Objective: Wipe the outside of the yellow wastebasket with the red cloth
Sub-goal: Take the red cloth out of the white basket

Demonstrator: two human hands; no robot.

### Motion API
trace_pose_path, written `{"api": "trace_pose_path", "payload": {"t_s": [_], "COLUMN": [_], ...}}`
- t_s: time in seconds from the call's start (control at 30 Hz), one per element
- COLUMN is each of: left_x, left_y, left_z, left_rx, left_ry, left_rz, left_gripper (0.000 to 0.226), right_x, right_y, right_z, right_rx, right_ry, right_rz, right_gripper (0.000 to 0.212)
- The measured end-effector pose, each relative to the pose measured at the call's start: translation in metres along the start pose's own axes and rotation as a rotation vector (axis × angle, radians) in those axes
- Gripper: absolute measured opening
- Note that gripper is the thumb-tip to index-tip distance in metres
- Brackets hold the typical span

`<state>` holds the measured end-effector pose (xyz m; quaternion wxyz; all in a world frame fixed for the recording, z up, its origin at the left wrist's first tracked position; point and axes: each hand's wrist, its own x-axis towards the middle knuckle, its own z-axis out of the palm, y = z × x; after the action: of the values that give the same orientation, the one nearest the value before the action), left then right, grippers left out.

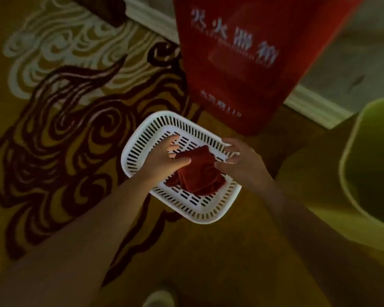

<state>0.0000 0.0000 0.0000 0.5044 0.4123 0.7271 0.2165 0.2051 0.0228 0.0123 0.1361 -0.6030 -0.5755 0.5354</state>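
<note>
A folded red cloth lies in a white slotted basket on the carpet. My left hand reaches over the basket, its thumb and fingers pinching the cloth's near-left corner. Over the basket's right rim, my right hand hovers with fingers spread, its thumb close to the cloth's right edge. The yellow wastebasket stands at the right edge of the view, only partly seen, with its open mouth facing up.
A tall red cabinet with white lettering stands just behind the white basket. A white baseboard runs along the wall behind it. The patterned carpet spreads to the left. A shoe tip shows at the bottom.
</note>
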Motion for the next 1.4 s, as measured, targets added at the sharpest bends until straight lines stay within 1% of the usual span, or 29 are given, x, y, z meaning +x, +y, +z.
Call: {"api": "trace_pose_path", "payload": {"t_s": [0.07,0.13,0.2,0.23,0.27,0.33,0.37,0.43,0.5,0.57,0.63,0.7,0.8,0.87,0.97,1.13,1.2,1.27,1.3,1.4], "left_x": [0.021,0.048,0.069,0.077,0.082,0.081,0.079,0.072,0.066,0.063,0.060,0.056,0.044,0.034,0.018,-0.007,-0.017,-0.026,-0.029,-0.039], "left_y": [-0.022,-0.045,-0.063,-0.072,-0.076,-0.085,-0.089,-0.093,-0.095,-0.092,-0.085,-0.076,-0.062,-0.055,-0.044,-0.023,-0.013,-0.002,0.004,0.021], "left_z": [0.007,0.011,0.018,0.022,0.026,0.039,0.045,0.052,0.052,0.045,0.036,0.026,0.008,0.001,-0.003,0.002,0.008,0.017,0.023,0.046], "left_rx": [0.036,0.113,0.174,0.161,0.119,0.082,0.075,0.021,-0.072,-0.113,-0.157,-0.249,-0.435,-0.537,-0.597,-0.514,-0.470,-0.443,-0.441,-0.427], "left_ry": [-0.011,-0.047,-0.068,-0.071,-0.078,-0.095,-0.054,0.059,0.077,0.024,-0.030,-0.098,-0.219,-0.294,-0.371,-0.477,-0.517,-0.562,-0.589,-0.660], "left_rz": [0.004,-0.031,-0.027,-0.029,-0.027,-0.003,-0.001,-0.045,-0.073,-0.070,-0.074,-0.068,-0.038,-0.006,0.042,0.107,0.133,0.158,0.168,0.191], "left_gripper": [0.078,0.082,0.085,0.085,0.079,0.056,0.046,0.039,0.031,0.023,0.026,0.031,0.047,0.051,0.044,0.037,0.034,0.031,0.030,0.027], "right_x": [0.019,0.041,0.062,0.073,0.082,0.092,0.094,0.093,0.089,0.085,0.081,0.075,0.060,0.047,0.023,-0.017,-0.033,-0.048,-0.056,-0.079], "right_y": [0.019,0.041,0.059,0.067,0.073,0.082,0.084,0.088,0.092,0.095,0.091,0.081,0.055,0.040,0.026,0.018,0.013,0.010,0.010,0.018], "right_z": [0.018,0.038,0.057,0.066,0.073,0.088,0.094,0.100,0.100,0.096,0.090,0.079,0.057,0.043,0.026,-0.002,-0.014,-0.024,-0.028,-0.045], "right_rx": [-0.050,-0.115,-0.215,-0.276,-0.319,-0.358,-0.359,-0.329,-0.268,-0.203,-0.094,0.011,0.145,0.210,0.165,-0.047,-0.072,-0.045,-0.044,-0.017], "right_ry": [0.053,0.099,0.141,0.157,0.163,0.123,0.096,0.072,0.113,0.183,0.209,0.198,0.174,0.141,0.114,0.152,0.085,0.016,0.021,0.131], "right_rz": [-0.027,-0.051,-0.067,-0.066,-0.057,-0.016,-0.013,-0.026,-0.044,-0.060,-0.092,-0.157,-0.295,-0.350,-0.426,-0.504,-0.543,-0.561,-0.559,-0.523], "right_gripper": [0.060,0.062,0.064,0.065,0.066,0.071,0.072,0.071,0.061,0.046,0.038,0.036,0.037,0.036,0.038,0.045,0.053,0.055,0.054,0.047]}}
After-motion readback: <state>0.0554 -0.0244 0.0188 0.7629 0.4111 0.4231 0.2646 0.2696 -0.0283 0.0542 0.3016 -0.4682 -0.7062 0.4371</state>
